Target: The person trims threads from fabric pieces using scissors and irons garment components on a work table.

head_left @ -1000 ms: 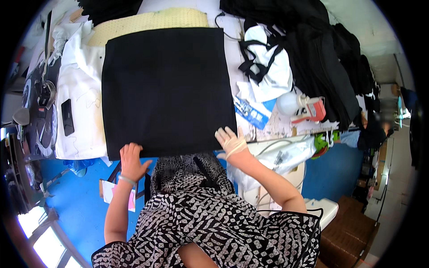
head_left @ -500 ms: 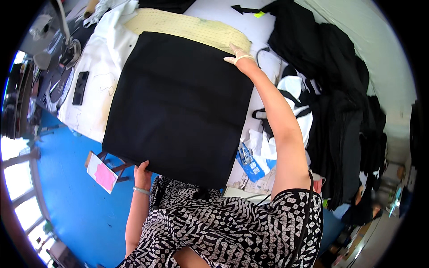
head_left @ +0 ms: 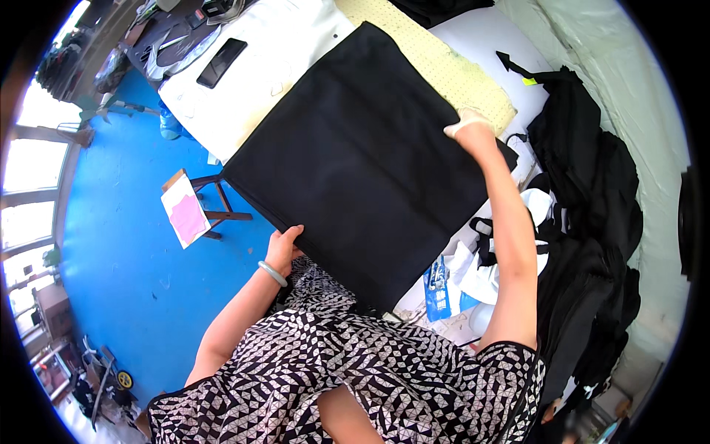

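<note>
A large folded piece of black cloth point(head_left: 362, 163) lies across the worktable, and its near edge hangs over toward my body. My left hand point(head_left: 283, 248), with a grey bangle at the wrist, pinches the near left edge, thumb on top and fingers hidden beneath. At the far right edge my right hand point(head_left: 473, 132) is closed on the cloth, which dips and creases beside the fingers. A light-coloured band goes round this hand. Under the cloth's far side lies a pale yellow dotted sheet point(head_left: 473, 78).
White cloth point(head_left: 288, 37) covers the table's left part, with a black phone point(head_left: 222, 63) on it. A dark stool point(head_left: 222, 196) bearing a pink-and-white sheet point(head_left: 186, 214) stands at the left. Black garments point(head_left: 584, 185) pile up at the right, near a blue packet point(head_left: 436, 288).
The view has turned, so the table and cloth appear slanted and farther right. My right hand's fingers, spread at the cloth's edge before, have closed on it. My left hand keeps its pinch.
</note>
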{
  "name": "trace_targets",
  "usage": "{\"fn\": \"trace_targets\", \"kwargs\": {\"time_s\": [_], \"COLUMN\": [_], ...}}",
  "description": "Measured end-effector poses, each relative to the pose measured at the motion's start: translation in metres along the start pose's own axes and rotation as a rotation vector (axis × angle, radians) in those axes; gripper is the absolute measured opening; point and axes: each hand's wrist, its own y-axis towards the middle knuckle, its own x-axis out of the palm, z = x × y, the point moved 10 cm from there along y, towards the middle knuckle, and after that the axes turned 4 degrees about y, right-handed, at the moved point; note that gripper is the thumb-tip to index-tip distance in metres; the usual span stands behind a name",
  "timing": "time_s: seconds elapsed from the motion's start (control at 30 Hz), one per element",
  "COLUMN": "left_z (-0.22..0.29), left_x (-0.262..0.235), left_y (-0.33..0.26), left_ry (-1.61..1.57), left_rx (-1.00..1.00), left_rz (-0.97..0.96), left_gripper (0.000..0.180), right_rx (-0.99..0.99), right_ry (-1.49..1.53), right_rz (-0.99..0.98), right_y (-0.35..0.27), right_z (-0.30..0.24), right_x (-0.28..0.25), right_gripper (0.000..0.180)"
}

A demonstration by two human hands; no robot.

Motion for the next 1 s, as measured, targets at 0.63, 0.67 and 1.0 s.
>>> {"fn": "trace_targets", "kwargs": {"time_s": [0.63, 0.67, 1.0], "left_z": [-0.026, -0.026, -0.026], "left_x": [0.048, 0.048, 0.045], "left_y": [0.017, 0.017, 0.019], "left_ry": [-0.346, -0.345, -0.319], "left_rx": [-0.164, -0.171, -0.181], "left_rz": [-0.364, -0.363, -0.371], "left_gripper": [0.036, 0.036, 0.036], "right_rx": [0.350, 0.489, 0.516], "right_ry": [-0.286, -0.143, -0.191], "right_rz": [0.071, -0.146, -0.404], "right_y": [-0.049, -0.051, -0.036], "right_z": [0.019, 0.029, 0.034], "right_x": [0.030, 0.040, 0.052], "right_gripper": [0.068, 0.077, 0.064]}}
